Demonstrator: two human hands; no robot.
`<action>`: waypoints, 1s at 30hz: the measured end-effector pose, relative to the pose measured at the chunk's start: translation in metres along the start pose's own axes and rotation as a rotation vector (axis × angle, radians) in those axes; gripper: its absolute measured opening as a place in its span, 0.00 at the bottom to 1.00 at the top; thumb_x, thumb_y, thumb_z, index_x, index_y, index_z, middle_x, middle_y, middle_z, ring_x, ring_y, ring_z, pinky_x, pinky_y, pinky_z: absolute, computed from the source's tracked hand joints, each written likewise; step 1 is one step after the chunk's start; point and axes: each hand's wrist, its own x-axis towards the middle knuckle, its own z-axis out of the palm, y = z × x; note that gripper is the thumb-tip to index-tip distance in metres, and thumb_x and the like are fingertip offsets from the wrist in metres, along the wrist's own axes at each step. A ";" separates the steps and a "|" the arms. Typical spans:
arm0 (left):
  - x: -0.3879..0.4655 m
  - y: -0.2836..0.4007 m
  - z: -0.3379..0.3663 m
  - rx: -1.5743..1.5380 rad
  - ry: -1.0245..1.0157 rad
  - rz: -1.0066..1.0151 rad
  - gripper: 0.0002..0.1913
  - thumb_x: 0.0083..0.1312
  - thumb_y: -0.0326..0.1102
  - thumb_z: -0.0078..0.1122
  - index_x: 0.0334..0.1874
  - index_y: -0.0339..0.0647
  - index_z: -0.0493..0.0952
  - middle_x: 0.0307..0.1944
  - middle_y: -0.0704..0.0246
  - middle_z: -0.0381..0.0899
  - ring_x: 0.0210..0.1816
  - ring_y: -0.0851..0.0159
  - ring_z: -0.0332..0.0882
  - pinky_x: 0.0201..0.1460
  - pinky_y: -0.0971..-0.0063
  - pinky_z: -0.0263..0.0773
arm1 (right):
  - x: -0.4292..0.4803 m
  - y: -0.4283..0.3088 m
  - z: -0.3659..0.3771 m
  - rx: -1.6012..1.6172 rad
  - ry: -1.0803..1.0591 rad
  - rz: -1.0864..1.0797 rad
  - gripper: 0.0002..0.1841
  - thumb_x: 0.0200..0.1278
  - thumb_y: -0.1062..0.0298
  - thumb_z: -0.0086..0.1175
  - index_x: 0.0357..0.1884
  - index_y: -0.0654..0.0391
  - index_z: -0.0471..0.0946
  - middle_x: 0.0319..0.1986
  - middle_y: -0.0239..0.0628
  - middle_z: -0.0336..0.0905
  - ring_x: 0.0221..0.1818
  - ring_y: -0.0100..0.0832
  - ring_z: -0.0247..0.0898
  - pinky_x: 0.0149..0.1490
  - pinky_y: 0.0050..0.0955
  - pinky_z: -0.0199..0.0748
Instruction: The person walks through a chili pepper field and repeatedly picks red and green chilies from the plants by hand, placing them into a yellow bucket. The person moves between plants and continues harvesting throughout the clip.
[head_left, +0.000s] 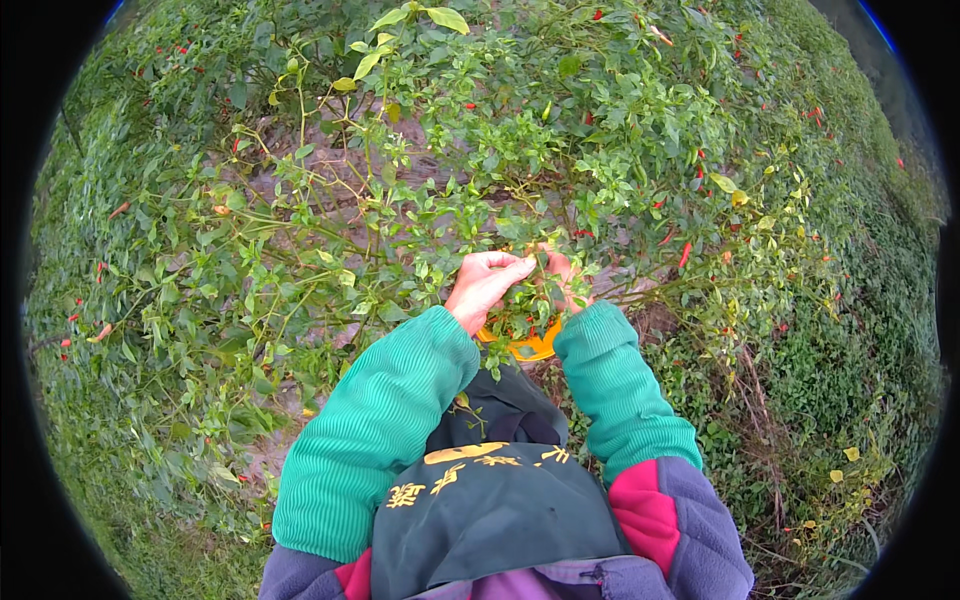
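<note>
Both hands are close together among the leafy shoots of a chili pepper plant. My left hand has its thumb and forefinger pinched together at a shoot; what lies between the fingertips is too small to tell. Just to its right, my right hand is partly hidden by leaves, and its fingertips are hard to make out. Below the hands, behind leaves, an orange container shows its curved rim, with small red chilies in it. A ripe red chili hangs to the right of my right hand.
Dense chili bushes with scattered red fruit spread on all sides. Greyish ground cover shows between stems ahead. Dry stems and low weeds lie at the right. A dark apron bearing yellow writing covers my front.
</note>
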 end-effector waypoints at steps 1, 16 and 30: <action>0.002 0.000 -0.001 0.053 0.006 -0.011 0.12 0.59 0.41 0.66 0.36 0.39 0.80 0.29 0.73 0.78 0.32 0.76 0.72 0.33 0.81 0.67 | -0.001 -0.001 0.000 0.135 0.031 0.034 0.16 0.60 0.70 0.55 0.50 0.59 0.73 0.38 0.35 0.77 0.38 0.28 0.74 0.41 0.28 0.73; 0.004 -0.017 -0.008 0.448 0.137 0.297 0.07 0.53 0.29 0.66 0.32 0.35 0.79 0.23 0.72 0.77 0.27 0.78 0.71 0.30 0.76 0.69 | -0.007 -0.057 -0.026 0.705 -0.160 0.194 0.15 0.53 0.70 0.63 0.43 0.61 0.76 0.27 0.28 0.76 0.28 0.20 0.71 0.29 0.20 0.67; 0.017 -0.016 -0.022 -0.044 -0.053 0.000 0.05 0.57 0.28 0.62 0.34 0.36 0.78 0.24 0.68 0.78 0.21 0.74 0.72 0.23 0.78 0.66 | 0.001 -0.021 0.011 0.004 0.173 -0.183 0.09 0.49 0.80 0.54 0.35 0.67 0.78 0.25 0.44 0.79 0.25 0.39 0.75 0.31 0.33 0.70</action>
